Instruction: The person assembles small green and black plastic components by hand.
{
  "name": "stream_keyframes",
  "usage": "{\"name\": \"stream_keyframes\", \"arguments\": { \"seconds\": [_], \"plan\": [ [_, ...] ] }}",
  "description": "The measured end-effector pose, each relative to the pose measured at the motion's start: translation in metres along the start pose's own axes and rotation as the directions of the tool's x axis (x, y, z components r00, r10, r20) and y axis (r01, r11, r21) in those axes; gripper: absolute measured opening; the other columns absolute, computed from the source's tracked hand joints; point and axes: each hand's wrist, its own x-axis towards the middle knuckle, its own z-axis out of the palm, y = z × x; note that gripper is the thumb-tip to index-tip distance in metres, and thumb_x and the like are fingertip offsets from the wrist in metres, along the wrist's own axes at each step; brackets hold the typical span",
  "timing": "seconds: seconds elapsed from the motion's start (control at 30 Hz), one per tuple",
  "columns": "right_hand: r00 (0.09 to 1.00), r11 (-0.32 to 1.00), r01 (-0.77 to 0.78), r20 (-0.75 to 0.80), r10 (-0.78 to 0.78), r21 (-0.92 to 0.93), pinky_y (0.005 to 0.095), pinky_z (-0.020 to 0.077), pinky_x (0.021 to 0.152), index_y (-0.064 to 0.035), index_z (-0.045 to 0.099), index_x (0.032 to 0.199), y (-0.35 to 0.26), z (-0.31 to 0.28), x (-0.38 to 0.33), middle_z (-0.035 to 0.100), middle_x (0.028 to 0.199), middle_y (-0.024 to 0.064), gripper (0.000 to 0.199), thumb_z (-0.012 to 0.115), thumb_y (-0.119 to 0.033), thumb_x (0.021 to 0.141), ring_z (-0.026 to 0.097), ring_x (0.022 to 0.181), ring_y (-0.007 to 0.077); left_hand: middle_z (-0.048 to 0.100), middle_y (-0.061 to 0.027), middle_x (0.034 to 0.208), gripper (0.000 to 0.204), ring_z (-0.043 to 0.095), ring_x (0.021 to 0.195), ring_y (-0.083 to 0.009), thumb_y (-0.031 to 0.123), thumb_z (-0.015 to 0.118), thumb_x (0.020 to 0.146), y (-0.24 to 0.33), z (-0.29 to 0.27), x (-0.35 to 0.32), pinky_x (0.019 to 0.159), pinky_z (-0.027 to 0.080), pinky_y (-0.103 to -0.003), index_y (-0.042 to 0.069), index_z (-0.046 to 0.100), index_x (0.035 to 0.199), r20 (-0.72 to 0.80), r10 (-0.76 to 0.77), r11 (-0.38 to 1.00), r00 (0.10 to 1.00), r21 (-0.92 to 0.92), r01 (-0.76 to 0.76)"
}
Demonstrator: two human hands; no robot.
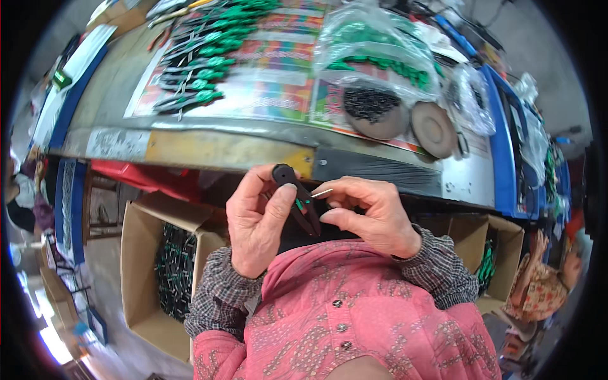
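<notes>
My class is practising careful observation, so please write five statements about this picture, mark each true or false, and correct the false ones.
1. The left hand holds a black, elongated tool with a rounded end. True.
2. The right hand is empty. False: it pinches a thin, pale, stick-like piece.
3. Metal pliers with green handles lie on the workbench, left of a clear plastic bag with green pieces inside. True.
4. The round brown dish below the bag is filled with green handles. False: it holds small black pieces.
5. The open brown cardboard box on the left contains dark items with touches of green. True.
</notes>
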Motion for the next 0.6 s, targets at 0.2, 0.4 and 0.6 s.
{"name": "stream_keyframes", "arguments": {
  "seconds": [0.2, 0.4, 0.6],
  "plan": [
    [0.991, 0.973, -0.111, -0.047, 0.123, 0.204, 0.0192, 0.0448, 0.061, 0.0037, 0.062, 0.1, 0.015, -0.023, -0.022, 0.062, 0.079, -0.0005, 0.016, 0.067, -0.002, 0.086, 0.054, 0.071, 0.0018, 0.062, -0.0024, 0.102, 0.022, 0.055, 0.088, -0.0072, 0.007, 0.058, 0.095, -0.016, 0.045, 0.01, 0.08, 0.046, -0.022, -0.003, 0.058, 0.115, 0.09, -0.014, 0.994, 0.996, 0.112, 0.004],
    [0.978, 0.912, -0.173, -0.042, 0.202, 0.371, 0.0191, 0.045, 0.06, 0.0026, 0.061, 0.099, 0.021, -0.038, -0.035, 0.062, 0.08, -0.0015, 0.014, 0.065, -0.001, 0.087, 0.054, 0.071, 0.002, 0.062, -0.0013, 0.103, 0.024, 0.054, 0.086, -0.0049, 0.013, 0.058, 0.096, -0.024, 0.062, 0.009, 0.077, 0.045, -0.02, -0.002, 0.06, 0.114, 0.147, -0.054, 0.988, 0.988, 0.151, 0.032],
    [0.987, 0.903, -0.094, -0.081, 0.141, 0.42, 0.0179, 0.0422, 0.056, 0.0022, 0.061, 0.104, 0.028, -0.044, -0.045, 0.063, 0.08, -0.0021, 0.018, 0.066, -0.003, 0.087, 0.052, 0.067, 0.0008, 0.06, -0.0032, 0.104, 0.021, 0.054, 0.091, -0.0077, 0.008, 0.055, 0.096, -0.024, 0.072, 0.008, 0.079, 0.046, -0.022, -0.004, 0.06, 0.114, 0.175, -0.114, 0.99, 0.978, 0.105, 0.097]
  ]
}}
